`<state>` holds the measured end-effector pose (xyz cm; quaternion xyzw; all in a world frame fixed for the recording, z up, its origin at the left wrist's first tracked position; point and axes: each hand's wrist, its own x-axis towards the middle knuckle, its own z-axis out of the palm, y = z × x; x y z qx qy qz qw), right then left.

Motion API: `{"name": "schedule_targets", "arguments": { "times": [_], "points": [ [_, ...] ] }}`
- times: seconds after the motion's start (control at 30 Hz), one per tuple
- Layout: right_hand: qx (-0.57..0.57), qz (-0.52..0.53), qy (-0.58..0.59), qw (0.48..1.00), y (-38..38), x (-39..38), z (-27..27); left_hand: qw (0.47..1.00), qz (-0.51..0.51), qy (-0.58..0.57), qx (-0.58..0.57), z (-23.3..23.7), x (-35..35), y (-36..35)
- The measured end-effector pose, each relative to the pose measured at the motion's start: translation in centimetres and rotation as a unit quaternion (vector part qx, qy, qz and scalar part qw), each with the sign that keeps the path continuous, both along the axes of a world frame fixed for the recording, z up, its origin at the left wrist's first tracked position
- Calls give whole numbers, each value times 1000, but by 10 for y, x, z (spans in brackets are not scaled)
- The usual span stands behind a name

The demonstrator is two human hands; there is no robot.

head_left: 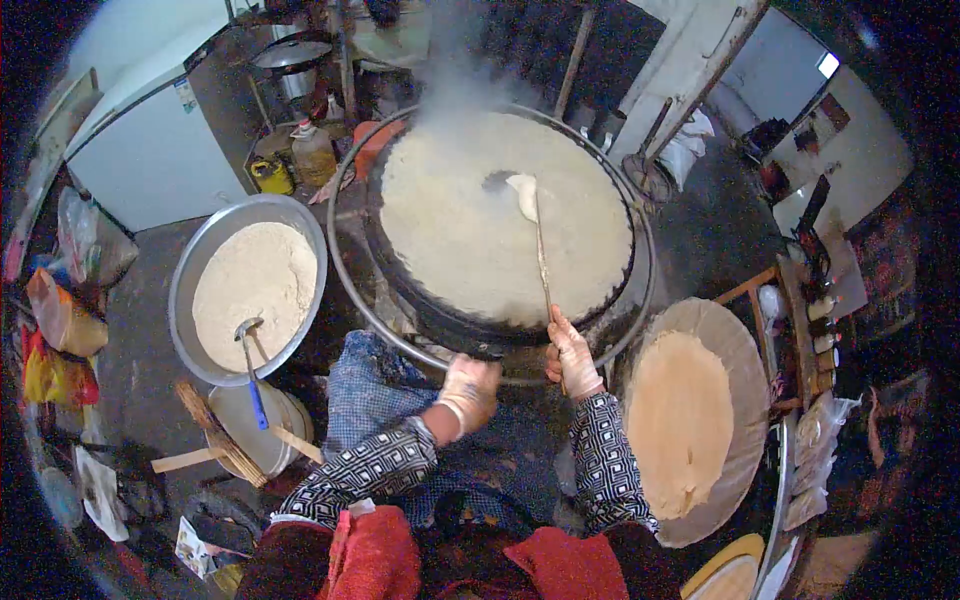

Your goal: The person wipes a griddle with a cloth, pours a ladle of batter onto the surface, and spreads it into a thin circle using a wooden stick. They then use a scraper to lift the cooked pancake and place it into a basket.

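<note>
A thin layer of pale batter (450, 220) covers a large round griddle, with a small dark gap near its middle. My right hand (571, 352), in a clear glove, is closed on the long handle of a wooden spreader (542, 240), whose pale curved head (524, 195) lies on the batter beside the gap. Near the griddle's front rim (420, 352) is my left hand (470, 393), also gloved, with fingers curled; what it holds, if anything, is hidden. Steam rises from the griddle's far side.
Left of the griddle sits a metal basin (183, 300) of batter with a blue-handled ladle (256, 395). Below it stand a bucket (295, 440) and wood pieces (215, 430). At the right is a round tray (745, 400) with tan flatbreads (680, 420). Bottles (313, 155) stand behind.
</note>
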<state>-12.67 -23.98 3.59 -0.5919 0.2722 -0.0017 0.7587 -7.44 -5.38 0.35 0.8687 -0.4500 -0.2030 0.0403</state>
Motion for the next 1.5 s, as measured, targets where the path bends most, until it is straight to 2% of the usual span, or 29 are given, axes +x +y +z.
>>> {"name": "schedule_targets", "arguments": {
  "times": [0.07, 0.2, 0.23, 0.27, 0.37, 0.4, 0.43, 0.47, 0.5, 0.53, 0.57, 0.6, 0.63, 0.67, 0.7, 0.73, 0.8, 0.83, 1.0, 1.1, 1.13, 1.17, 1.23, 1.3, 1.33, 1.4, 1.43, 1.47, 1.5],
  "points": [
    [-9, 12, 10, 1000, 5, 2, 3, 972, -86, -133, -172, 6, -37, 14],
    [-34, 12, 3, 999, 22, 5, -5, 974, -67, -34, -215, 52, -32, 53],
    [-22, 1, 0, 1000, 27, 6, -8, 984, -42, -4, -171, 71, -23, 65],
    [-11, -11, -2, 1000, 33, 7, -10, 970, -26, -62, -232, 67, -16, 88],
    [1, -20, -4, 1000, 50, 5, -8, 947, 87, -70, -302, 71, 15, 147],
    [17, -27, -7, 999, 56, 4, -11, 944, 134, -97, -284, 83, 23, 165],
    [52, -19, -41, 998, 61, 4, -17, 908, 172, -190, -330, 48, 38, 191],
    [55, -21, -41, 997, 69, 1, -16, 907, 267, -184, -268, 36, 47, 217],
    [143, -39, -64, 987, 77, -1, -10, 898, 336, -231, -166, 2, 59, 250],
    [231, -55, -88, 967, 88, -1, -4, 880, 431, -190, -64, -10, 63, 272],
    [254, -81, -106, 958, 99, -4, -2, 847, 513, -131, 33, -9, 61, 283],
    [258, -82, -109, 957, 112, -8, -1, 821, 549, -108, 112, -24, 62, 298],
    [242, -126, -140, 952, 125, -11, -1, 821, 552, -6, 143, -34, 67, 318],
    [223, -170, -170, 945, 133, -12, -2, 808, 564, 63, 157, -144, 97, 379],
    [215, -209, -150, 942, 136, -14, -4, 865, 459, -54, 196, -157, 93, 395],
    [215, -213, -150, 941, 139, -19, -6, 851, 502, -32, 153, -173, 92, 406],
    [105, -194, -111, 969, 145, -30, -4, 811, 581, 5, 61, -84, 66, 363],
    [86, -185, -86, 975, 147, -34, -3, 812, 578, 9, 78, -60, 65, 351],
    [100, -124, -42, 986, 143, -29, 2, 803, 593, -19, 51, -111, 72, 377],
    [109, -112, -51, 986, 137, -20, 3, 727, 645, 142, -187, -74, 53, 373],
    [97, -99, -53, 989, 134, -18, 3, 728, 645, 141, -185, -82, 44, 378],
    [84, -85, -55, 991, 131, -16, 2, 787, 560, -25, -257, -96, 30, 386],
    [95, -85, -51, 991, 127, -11, 4, 813, 453, -186, -315, -92, 14, 386],
    [130, -81, -44, 987, 122, -5, 6, 681, 611, 60, -400, -33, -8, 356],
    [134, -79, -42, 987, 117, -7, -1, 681, 613, 58, -396, -15, -9, 347],
    [296, -95, -140, 940, 105, -10, -13, 511, 522, 250, -635, 14, -3, 330],
    [238, -98, -133, 957, 107, -11, -13, 510, 471, 295, -657, 24, 5, 324],
    [241, -96, -134, 956, 111, -11, -14, 512, 471, 291, -657, 43, 12, 308],
    [228, -120, -141, 956, 118, -12, -16, 498, 457, 353, -647, 63, 18, 284]
  ]
}}
